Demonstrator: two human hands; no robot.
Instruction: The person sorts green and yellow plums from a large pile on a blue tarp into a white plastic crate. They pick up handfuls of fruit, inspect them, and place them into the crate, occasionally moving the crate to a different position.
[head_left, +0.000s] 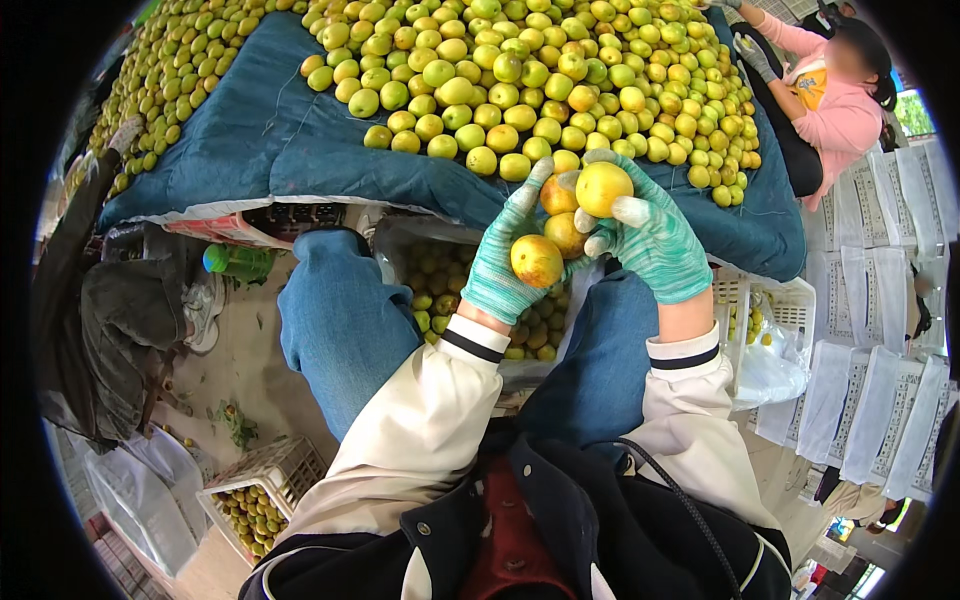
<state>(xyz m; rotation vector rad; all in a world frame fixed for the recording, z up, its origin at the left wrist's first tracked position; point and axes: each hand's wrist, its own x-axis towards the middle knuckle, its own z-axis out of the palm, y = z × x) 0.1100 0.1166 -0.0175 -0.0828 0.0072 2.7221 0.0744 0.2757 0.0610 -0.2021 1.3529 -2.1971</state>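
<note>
Both hands wear green-and-white knit gloves and are close together over the near edge of a blue padded cloth (337, 176). Several yellow-brown round fruits, one of them a blotched fruit (536, 261), lie in my left hand (517, 247). My right hand (649, 232) grips a yellow fruit (604, 190) between thumb and fingers, just above the others. Beyond the hands a large heap of green-yellow fruits (517, 82) covers the cloth. Below them, between my knees, a lined container (390, 247) holds more fruits, partly hidden by my left hand and sleeve.
White plastic crates stand at right (802, 300) and lower left (304, 457), both with fruits. A green bottle (251, 262) lies left of my knee. A person in pink (840, 127) sits at upper right; another person's dark-clothed leg (135, 322) is at left. Stacked crates with white liners (847, 292) stand at right.
</note>
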